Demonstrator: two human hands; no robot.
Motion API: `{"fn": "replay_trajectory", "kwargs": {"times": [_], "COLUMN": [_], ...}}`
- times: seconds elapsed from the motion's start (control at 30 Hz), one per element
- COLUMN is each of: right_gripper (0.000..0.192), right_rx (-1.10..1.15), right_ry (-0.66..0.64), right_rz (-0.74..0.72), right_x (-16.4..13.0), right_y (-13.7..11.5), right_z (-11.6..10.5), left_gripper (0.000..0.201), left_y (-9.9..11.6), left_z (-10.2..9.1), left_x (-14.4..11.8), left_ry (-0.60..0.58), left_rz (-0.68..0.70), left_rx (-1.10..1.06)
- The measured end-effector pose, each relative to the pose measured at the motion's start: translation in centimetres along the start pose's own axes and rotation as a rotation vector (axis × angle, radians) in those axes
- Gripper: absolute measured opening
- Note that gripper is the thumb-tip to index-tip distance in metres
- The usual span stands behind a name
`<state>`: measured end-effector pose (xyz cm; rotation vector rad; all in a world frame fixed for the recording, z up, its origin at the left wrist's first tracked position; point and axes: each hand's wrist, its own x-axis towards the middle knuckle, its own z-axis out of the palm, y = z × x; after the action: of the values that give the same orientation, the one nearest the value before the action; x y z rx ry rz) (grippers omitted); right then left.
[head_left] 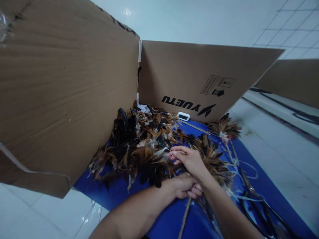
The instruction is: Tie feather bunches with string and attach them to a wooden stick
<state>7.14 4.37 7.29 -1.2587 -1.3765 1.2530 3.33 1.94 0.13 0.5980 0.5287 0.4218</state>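
Observation:
My left hand (188,186) is closed round a thin stick (184,217), which comes out below the fist toward me. Crossing above that wrist, my right hand (188,159) has its fingertips pinched on a pale feather (161,153) at the edge of the pile. A large heap of loose brown, black and white feathers (147,139) covers the blue table top (194,219) ahead of both hands. Just right of my hands is a brown feather bunch (211,152); whether it joins the held stick is hidden.
Cardboard panels stand at the left (74,83) and back (174,73). A small white display device (183,116) leans by the back panel. At the right lie a feather duster (225,127), a loose pale string (249,167) and black-handled scissors (250,187).

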Motion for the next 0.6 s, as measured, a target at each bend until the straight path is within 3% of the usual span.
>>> {"fn": "replay_trajectory", "kwargs": {"times": [0.13, 0.33, 0.5, 0.6], "right_gripper": [0.026, 0.022, 0.012, 0.010], "right_rx": [-0.005, 0.272, 0.439, 0.470], "right_ry": [0.097, 0.520, 0.746, 0.781], "right_rz": [-0.083, -0.212, -0.196, -0.141], "right_x": [-1.2, -2.8, -2.7, -1.9], "right_y": [-1.7, -3.0, 0.0, 2.9], "right_z": [-2.7, -9.1, -13.7, -15.2], "left_gripper": [0.029, 0.033, 0.037, 0.037], "left_y": [0.5, 0.3, -0.1, -0.1], "left_z": [0.3, 0.1, 0.0, -0.1], "left_x": [-0.8, -0.9, -0.8, -0.7], "left_ry": [-0.009, -0.036, -0.069, -0.095], "left_rz": [-0.030, -0.046, -0.029, -0.024], "left_rx": [-0.048, -0.093, -0.075, -0.085]}}
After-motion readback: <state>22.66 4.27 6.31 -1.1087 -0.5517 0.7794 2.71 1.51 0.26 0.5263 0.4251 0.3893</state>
